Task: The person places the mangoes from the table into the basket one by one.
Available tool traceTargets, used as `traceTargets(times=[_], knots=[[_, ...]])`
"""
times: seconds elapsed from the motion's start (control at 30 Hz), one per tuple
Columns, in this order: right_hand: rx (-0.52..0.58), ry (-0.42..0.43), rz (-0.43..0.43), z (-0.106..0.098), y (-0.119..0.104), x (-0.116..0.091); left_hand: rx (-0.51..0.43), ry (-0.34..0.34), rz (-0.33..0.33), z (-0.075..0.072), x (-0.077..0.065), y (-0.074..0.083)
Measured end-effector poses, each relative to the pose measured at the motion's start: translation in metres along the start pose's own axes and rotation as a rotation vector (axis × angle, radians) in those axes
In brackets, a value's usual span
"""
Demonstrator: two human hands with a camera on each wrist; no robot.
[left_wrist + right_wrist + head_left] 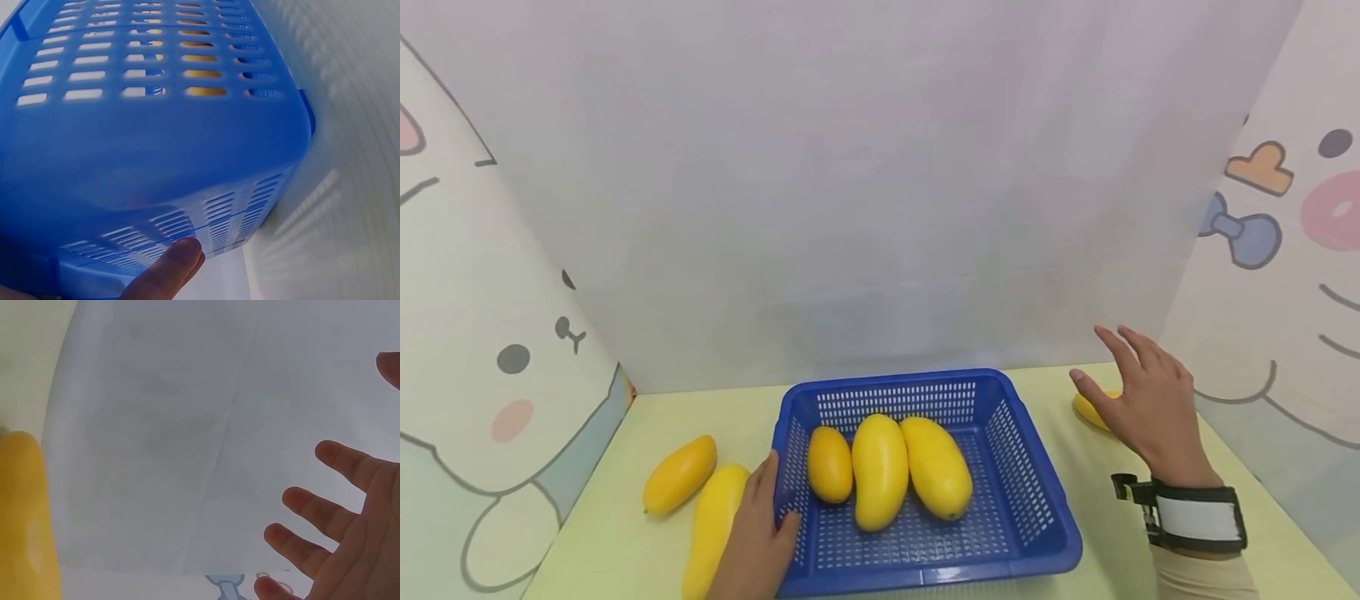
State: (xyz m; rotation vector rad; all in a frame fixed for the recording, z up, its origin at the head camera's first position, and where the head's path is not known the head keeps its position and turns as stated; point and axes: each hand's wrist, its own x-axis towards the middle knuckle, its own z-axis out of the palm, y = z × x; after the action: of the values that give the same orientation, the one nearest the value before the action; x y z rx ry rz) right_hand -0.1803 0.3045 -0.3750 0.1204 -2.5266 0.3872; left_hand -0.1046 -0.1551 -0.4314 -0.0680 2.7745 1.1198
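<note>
- Gripping a blue slotted plastic basket point(925, 575) at its left wall with the left hand point(754, 542), with the thumb over the rim and the fingers along the outside.
- Touching the basket's outer slotted wall with a fingertip, per the left wrist view.
- Found the right hand point(1153, 408) raised at the table's right side, clear of the basket, with fingers spread apart and the thumb held away from them.
- Noted a partly hidden yellow mango point(1086, 410) behind the right hand's thumb; seen apart from the fingers in the right wrist view.
- Counted three in the basket, lying side by side: an orange-yellow mango point(830, 467) at left, a larger yellow mango point(880, 473) in the middle, and another large mango point(937, 468), tilted, at right.
- Located two left of the basket on the pale table point(602, 500): a deeper-yellow mango point(681, 475), and a long mango point(715, 517) partly covered by the left hand.
- Observed a black strap with a white panel point(1198, 519) on the right wrist, above a beige sleeve point(1198, 575).
</note>
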Motion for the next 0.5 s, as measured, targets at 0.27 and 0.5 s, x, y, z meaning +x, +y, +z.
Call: traceTargets(times=[0.27,0.5], knots=[[-0.038,-0.026,0.027,0.004,0.016,-0.003,0.001,0.006,-0.002,-0.001,0.001,0.000],[-0.045,-0.066,0.050,0.013,0.029,-0.004,-0.001,0.005,-0.016,0.000,0.002,0.000]])
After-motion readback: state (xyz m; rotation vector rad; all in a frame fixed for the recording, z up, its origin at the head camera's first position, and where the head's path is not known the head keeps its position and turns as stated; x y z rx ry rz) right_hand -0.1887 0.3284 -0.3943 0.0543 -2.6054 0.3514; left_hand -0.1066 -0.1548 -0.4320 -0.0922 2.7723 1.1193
